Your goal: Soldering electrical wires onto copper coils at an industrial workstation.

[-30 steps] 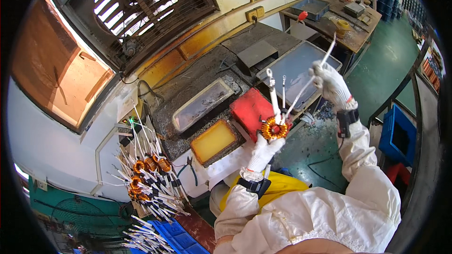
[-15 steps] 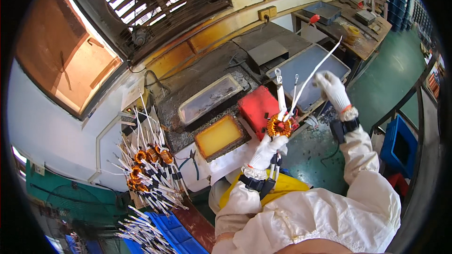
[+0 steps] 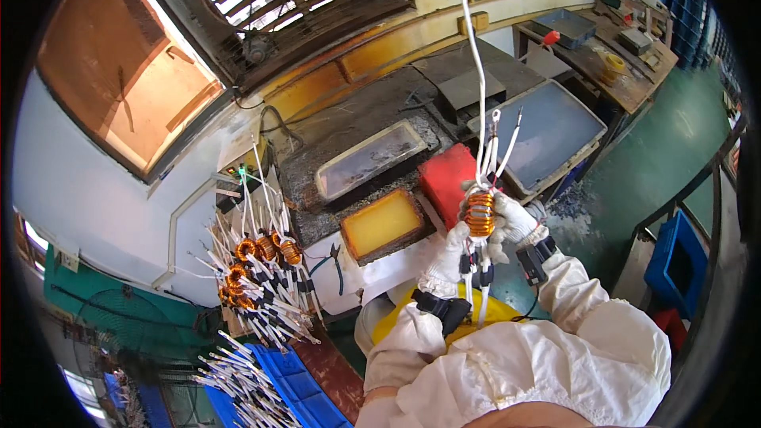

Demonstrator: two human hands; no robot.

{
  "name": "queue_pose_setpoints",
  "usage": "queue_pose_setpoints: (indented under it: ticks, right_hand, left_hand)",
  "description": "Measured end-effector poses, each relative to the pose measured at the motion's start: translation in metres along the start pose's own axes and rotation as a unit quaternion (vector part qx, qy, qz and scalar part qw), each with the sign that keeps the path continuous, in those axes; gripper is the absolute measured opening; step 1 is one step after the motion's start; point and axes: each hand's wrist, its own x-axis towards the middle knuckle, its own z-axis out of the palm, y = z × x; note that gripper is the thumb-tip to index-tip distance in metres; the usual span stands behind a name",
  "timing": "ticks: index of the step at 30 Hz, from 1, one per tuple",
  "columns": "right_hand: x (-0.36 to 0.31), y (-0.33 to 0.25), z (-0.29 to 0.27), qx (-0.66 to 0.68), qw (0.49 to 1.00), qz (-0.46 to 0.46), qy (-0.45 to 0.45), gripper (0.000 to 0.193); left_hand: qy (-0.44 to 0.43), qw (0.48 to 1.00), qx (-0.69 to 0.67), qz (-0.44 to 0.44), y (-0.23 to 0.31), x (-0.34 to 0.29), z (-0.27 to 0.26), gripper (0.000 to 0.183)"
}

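A ring-shaped coil point(image 3: 480, 214) wound with copper wire is held upright in front of me, between my two white-gloved hands. My left hand point(image 3: 445, 260) is closed on its lower left side. Against its right side, my right hand point(image 3: 517, 223) has its fingers curled round the coil. White sleeved leads point(image 3: 481, 79) rise from the top, one much longer than the others, with metal ends. More white leads with black bands point(image 3: 476, 277) hang below the coil. Parts of the fingers are hidden behind it.
Beyond the hands are a red block point(image 3: 442, 181), a pan of yellow material point(image 3: 346, 236), a grey rectangular bath point(image 3: 323, 184) and a grey tray point(image 3: 593, 133). Pliers point(image 3: 338, 271) lie left, beside piled leaded coils point(image 3: 268, 247). A blue crate point(image 3: 305, 384) stands lower left, a blue bin point(image 3: 683, 257) right.
My right hand has come in from the right, where it was apart, and now grips the coil. The coil has turned edge-on, and its long lead now points straight up.
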Motion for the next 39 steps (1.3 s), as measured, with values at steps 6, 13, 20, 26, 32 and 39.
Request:
queue_pose_setpoints:
  ticks: [6, 13, 20, 26, 32, 39]
  right_hand:
    - [0.029, 0.005, 0.022, -0.076, 0.982, -0.064, 0.163, 0.037]
    - [0.06, 0.021, 0.032, -0.255, 0.928, -0.036, 0.271, 0.049]
    - [0.076, 0.026, 0.102, -0.55, 0.797, 0.016, 0.25, 0.057]
    - [0.09, 0.03, 0.105, -0.547, 0.828, -0.046, 0.113, 0.055]
    - [0.093, 0.042, 0.02, -0.46, 0.869, -0.097, 0.154, 0.041]
    - [0.077, 0.044, -0.018, -0.526, 0.822, -0.096, 0.195, 0.032]
  left_hand:
    - [0.176, 0.952, 0.245, 0.044, 0.034, -0.013, -0.018, 0.047]
    - [0.284, 0.815, 0.481, 0.15, 0.048, -0.021, 0.0, 0.041]
    - [0.424, 0.745, 0.493, 0.145, 0.069, -0.038, -0.03, 0.055]
    - [0.479, 0.73, 0.405, 0.27, 0.1, -0.075, -0.021, 0.04]
    - [0.607, 0.59, 0.366, 0.387, 0.141, -0.167, -0.091, 0.039]
    - [0.734, 0.455, 0.334, 0.378, 0.183, -0.215, -0.063, 0.049]
